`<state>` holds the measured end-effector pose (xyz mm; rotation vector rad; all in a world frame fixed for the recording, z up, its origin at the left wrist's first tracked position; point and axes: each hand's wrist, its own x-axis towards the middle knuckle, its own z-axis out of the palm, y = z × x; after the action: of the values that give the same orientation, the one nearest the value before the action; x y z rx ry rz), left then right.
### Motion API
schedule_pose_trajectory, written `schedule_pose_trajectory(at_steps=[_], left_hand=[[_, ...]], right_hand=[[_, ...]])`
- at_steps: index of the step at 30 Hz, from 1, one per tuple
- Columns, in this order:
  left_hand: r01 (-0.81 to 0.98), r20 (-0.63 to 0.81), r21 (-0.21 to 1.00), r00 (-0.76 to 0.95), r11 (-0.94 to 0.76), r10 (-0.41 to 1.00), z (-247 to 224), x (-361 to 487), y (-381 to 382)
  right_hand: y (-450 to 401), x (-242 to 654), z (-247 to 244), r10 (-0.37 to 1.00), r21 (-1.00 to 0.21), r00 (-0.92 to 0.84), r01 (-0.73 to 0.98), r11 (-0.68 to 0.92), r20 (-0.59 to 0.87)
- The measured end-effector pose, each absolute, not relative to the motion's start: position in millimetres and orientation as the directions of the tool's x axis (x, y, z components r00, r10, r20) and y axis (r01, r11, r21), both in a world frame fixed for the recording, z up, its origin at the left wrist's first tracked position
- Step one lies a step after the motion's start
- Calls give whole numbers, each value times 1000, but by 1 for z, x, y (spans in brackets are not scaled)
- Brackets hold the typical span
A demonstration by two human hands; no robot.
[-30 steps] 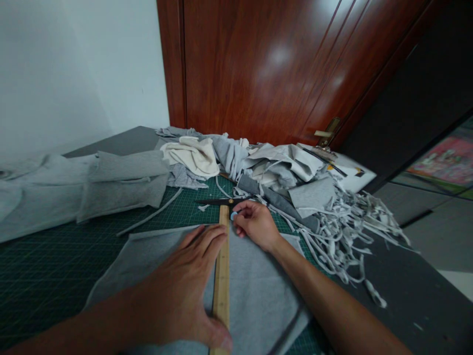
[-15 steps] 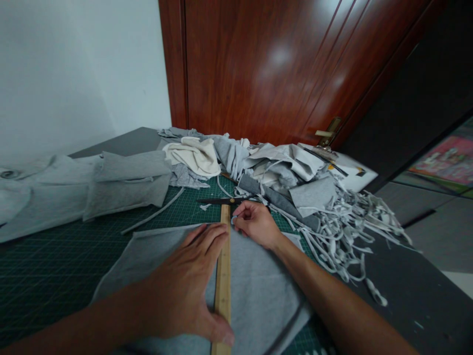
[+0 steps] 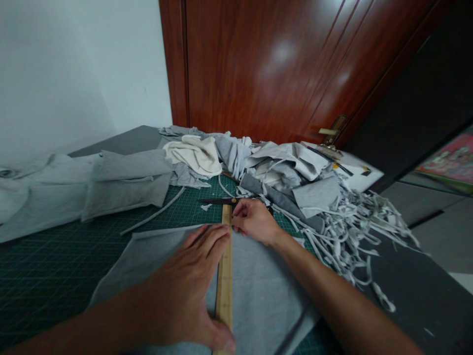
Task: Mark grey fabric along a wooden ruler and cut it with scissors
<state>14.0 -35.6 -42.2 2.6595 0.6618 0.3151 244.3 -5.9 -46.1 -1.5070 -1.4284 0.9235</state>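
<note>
A wooden ruler (image 3: 224,276) lies lengthwise over a piece of grey fabric (image 3: 266,291). My left hand (image 3: 188,276) presses on it, fingers stretched at the far end and thumb on the near part. My right hand (image 3: 254,222) is closed in a pinch beside the ruler's far right edge, at the fabric's far edge. Its fingertips hold a small pale chalk-like piece, mostly hidden now. Just beyond the ruler's end lie black scissors (image 3: 218,201), their handles partly covered by my right hand.
A green cutting mat (image 3: 48,276) covers much of the grey table (image 3: 410,291). Folded grey fabric (image 3: 129,172) lies at left, cream cloth (image 3: 194,155) at the back. Fabric scraps and a tangle of strips (image 3: 347,236) fill the right side, by a clipboard (image 3: 358,170). Behind stands a wooden door (image 3: 251,74).
My right hand has shifted very slightly away along the ruler's edge, and the pale piece in its fingers shows less. My left hand stays pressed on the ruler. The view has turned slightly.
</note>
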Motion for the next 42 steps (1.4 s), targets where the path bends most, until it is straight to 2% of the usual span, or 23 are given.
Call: schedule_pose_trajectory(at_steps=[7, 11, 15, 22, 27, 29, 34, 38, 42], left_hand=[[405, 115, 406, 866, -819, 486, -39, 14, -37], [417, 89, 412, 866, -810, 491, -35, 14, -37], [401, 110, 418, 869, -815, 483, -35, 14, -37], [393, 125, 408, 870, -824, 477, -39, 15, -36], [430, 67, 383, 869, -817, 490, -35, 16, -36], [425, 57, 383, 876, -820, 480, -34, 15, -36], [357, 137, 387, 889, -850, 436, -39, 10, -34], [367, 104, 392, 894, -844, 437, -42, 10, -32], [333, 131, 387, 903, -860, 408, -44, 7, -30]], right_hand=[[0, 245, -58, 962, -943, 250, 333, 19, 108], [-6, 244, -53, 974, -952, 206, 304, 28, 94], [-10, 243, -50, 982, -938, 155, 345, 44, 103], [-5, 242, -58, 952, -931, 264, 362, 50, 154], [-14, 245, -57, 968, -939, 212, 339, 53, 131], [-17, 246, -57, 973, -931, 185, 360, 63, 138], [-17, 245, -61, 966, -902, 187, 423, 87, 181], [-16, 244, -63, 959, -878, 193, 469, 97, 208], [-16, 241, -61, 955, -851, 190, 515, 100, 227]])
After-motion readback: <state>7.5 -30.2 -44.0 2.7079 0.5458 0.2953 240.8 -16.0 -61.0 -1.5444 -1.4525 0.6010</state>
